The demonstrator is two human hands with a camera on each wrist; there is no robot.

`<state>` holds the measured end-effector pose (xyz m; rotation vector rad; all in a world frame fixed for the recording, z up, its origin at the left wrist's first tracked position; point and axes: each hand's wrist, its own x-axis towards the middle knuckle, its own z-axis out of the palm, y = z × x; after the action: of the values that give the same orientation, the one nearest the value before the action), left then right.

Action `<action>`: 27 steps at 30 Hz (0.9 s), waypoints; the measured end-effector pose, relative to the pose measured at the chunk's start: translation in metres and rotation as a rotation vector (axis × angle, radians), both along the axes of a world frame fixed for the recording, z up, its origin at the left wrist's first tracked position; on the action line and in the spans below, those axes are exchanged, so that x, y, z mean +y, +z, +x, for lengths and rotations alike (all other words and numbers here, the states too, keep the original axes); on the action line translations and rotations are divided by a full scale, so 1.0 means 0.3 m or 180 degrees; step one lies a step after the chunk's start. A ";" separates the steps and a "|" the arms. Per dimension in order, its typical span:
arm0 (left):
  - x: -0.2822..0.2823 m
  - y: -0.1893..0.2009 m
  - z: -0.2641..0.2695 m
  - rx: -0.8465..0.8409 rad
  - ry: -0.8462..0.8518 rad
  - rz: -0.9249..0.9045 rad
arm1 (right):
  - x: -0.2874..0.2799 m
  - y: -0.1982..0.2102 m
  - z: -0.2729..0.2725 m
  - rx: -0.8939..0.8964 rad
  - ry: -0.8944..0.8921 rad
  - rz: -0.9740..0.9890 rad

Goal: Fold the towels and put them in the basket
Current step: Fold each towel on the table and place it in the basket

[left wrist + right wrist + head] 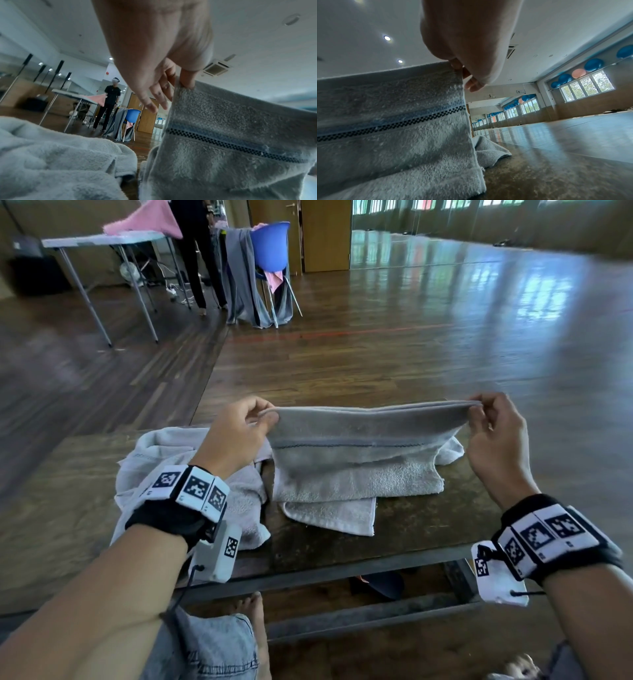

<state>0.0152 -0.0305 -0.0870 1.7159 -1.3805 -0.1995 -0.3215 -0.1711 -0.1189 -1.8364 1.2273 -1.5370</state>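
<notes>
Grey towel held up by two corners over the table

A crumpled towel (161, 460) lies toward the table's (411, 529) left edge. The left hand (236, 433) pinches the grey towel's (363, 446) left top corner, the right hand (496, 436) its right; its lower part rests mid-table.

Head view: my left hand (236, 436) covers part of the crumpled towel (154, 453) beneath it; my left wrist band hides more. The held towel (363, 440) screens the far part of the table (428, 529) behind it. My forearms run off the bottom edge.
Left wrist view: palm fills the top, cut by the upper edge; my fingertips (187, 83) sit partly behind the towel's corner. Person (109, 105) beyond the fingers too small to make out.
Right wrist view: my right hand (471, 47) is blurred and dark; pinching fingers barely visible behind the hem; towel cut off left and bottom
</notes>
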 end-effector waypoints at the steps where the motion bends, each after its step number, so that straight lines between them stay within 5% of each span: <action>1: 0.004 0.005 -0.002 0.0138 -0.0028 -0.0027 | 0.007 0.009 0.004 -0.0070 0.0052 -0.0080; 3: 0.011 0.021 -0.003 0.0370 -0.0142 0.0090 | 0.004 0.020 0.003 -0.0131 0.0200 -0.0046; 6: 0.022 0.019 -0.001 0.0298 -0.0669 0.0977 | 0.009 0.022 -0.027 0.0242 0.0742 0.0842; 11: 0.034 -0.028 -0.019 -0.0108 -0.1254 0.2912 | 0.054 -0.025 -0.083 0.2494 0.1658 0.2348; 14: 0.021 -0.042 -0.016 -0.0574 -0.1067 0.2656 | 0.055 -0.037 -0.067 0.2969 0.1688 0.1864; 18: -0.007 -0.078 -0.019 -0.0767 -0.0895 0.2530 | 0.035 -0.058 -0.040 0.2846 0.1221 0.1162; 27: -0.038 -0.158 0.000 -0.0978 -0.0831 0.2709 | 0.040 -0.080 0.005 0.3182 0.1078 0.1280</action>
<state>0.0151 -0.0420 -0.1344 2.3033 -1.9132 -0.7877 -0.3201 -0.1591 -0.1430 -2.3956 1.3481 -0.0970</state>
